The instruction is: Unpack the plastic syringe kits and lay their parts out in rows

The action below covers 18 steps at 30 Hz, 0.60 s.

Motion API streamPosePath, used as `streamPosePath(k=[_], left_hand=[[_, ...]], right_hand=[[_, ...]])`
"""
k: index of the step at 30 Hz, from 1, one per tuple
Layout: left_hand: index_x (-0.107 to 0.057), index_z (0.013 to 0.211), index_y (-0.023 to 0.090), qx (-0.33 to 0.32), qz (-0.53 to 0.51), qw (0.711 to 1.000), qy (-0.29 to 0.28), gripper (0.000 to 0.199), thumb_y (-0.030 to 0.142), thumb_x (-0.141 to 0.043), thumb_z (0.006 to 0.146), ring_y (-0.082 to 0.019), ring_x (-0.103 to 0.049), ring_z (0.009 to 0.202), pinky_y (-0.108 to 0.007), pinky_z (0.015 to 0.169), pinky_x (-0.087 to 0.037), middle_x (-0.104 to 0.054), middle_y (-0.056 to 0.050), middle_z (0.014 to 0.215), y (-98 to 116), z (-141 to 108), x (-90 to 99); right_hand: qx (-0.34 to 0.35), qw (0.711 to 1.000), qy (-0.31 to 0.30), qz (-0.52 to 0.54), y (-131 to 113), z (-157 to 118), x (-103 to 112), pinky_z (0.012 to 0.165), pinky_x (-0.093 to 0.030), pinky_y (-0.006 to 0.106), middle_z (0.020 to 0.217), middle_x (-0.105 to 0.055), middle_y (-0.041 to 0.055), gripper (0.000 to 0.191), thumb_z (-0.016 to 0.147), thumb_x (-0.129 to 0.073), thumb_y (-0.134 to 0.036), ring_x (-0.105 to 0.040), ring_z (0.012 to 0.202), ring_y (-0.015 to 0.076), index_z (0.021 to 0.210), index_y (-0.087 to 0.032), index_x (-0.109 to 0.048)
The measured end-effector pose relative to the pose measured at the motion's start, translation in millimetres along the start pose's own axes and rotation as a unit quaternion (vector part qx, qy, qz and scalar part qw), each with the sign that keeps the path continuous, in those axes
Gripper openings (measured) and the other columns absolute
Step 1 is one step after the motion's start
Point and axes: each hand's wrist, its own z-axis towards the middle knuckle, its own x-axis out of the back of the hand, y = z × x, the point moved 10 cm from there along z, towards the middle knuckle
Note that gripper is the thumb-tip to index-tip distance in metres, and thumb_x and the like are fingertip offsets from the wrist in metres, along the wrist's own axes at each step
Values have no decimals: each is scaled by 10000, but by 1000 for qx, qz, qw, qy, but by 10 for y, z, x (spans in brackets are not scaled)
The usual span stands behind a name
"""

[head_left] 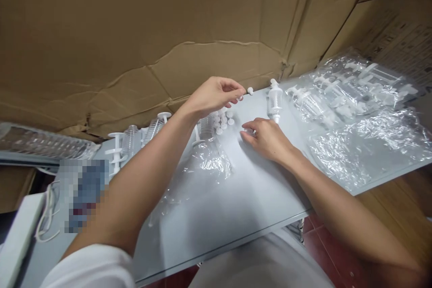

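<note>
My left hand (pixel 216 95) is raised over the far side of the table, thumb and fingertips pinched on a small white plastic cap (pixel 240 97). A similar white piece (pixel 250 91) sits just beyond its fingertips. Below this hand lies a cluster of small white caps (pixel 223 119) beside a clear ribbed cylinder (pixel 206 128). My right hand (pixel 266 138) rests low at the tabletop, fingers curled toward the thumb. Something small and pale shows between them, too indistinct to name. Behind it stands a clear ribbed cylinder with white end fittings (pixel 275 101).
Bagged plastic cylinders (pixel 351 85) and crumpled clear bags (pixel 367 144) cover the right side. More white fittings (pixel 116 150) and ribbed cylinders (pixel 131 141) stand at left. A clear bag (pixel 211 162) lies mid-table (pixel 216 216). Cardboard (pixel 162 18) walls the back; a cable (pixel 47 216) lies left.
</note>
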Motion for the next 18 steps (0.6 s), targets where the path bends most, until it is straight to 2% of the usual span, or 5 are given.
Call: streamPosePath(k=[4,8,13,15,18], left_hand=[[-824,1156,204,-15,158,985,-62,340,165,-783,821,-201,-717,806,-346,798,-556,-809,-67,992,-50,202,-248],[-855,1025,191,-40,307,949,-54,238,176,-740,817,-222,-741,930,-330,901,-549,-830,-48,995,-118,331,-356],[-864,914,216,-47,365,929,-47,145,238,-791,791,-235,-759,897,-338,877,-558,-837,-41,929,-257,404,-414],[-859,901,220,-35,383,922,-34,132,240,-800,784,-236,-762,885,-345,866,-559,-833,-39,897,-296,413,-392],[-858,952,222,-35,403,914,-27,196,294,-830,772,-250,-762,940,-363,918,-553,-838,-41,955,-259,400,-314]], right_hand=[[-24,1000,-7,16,35,20,-101,865,-533,344,1085,-789,130,343,984,-653,-251,-745,959,249,1298,-151,-748],[-55,997,15,49,155,-19,-167,866,-535,335,1062,-788,109,358,955,-682,-233,-736,904,218,1301,-145,-714],[-61,997,16,55,184,-40,-225,856,-518,323,1065,-779,107,255,947,-685,-232,-720,917,209,1185,-149,-726],[-59,997,18,51,173,-44,-225,853,-507,321,1072,-773,105,245,943,-682,-220,-713,925,210,1174,-152,-724],[-63,997,21,46,179,-49,-217,848,-496,318,1068,-767,103,242,937,-687,-219,-705,927,210,1167,-152,-720]])
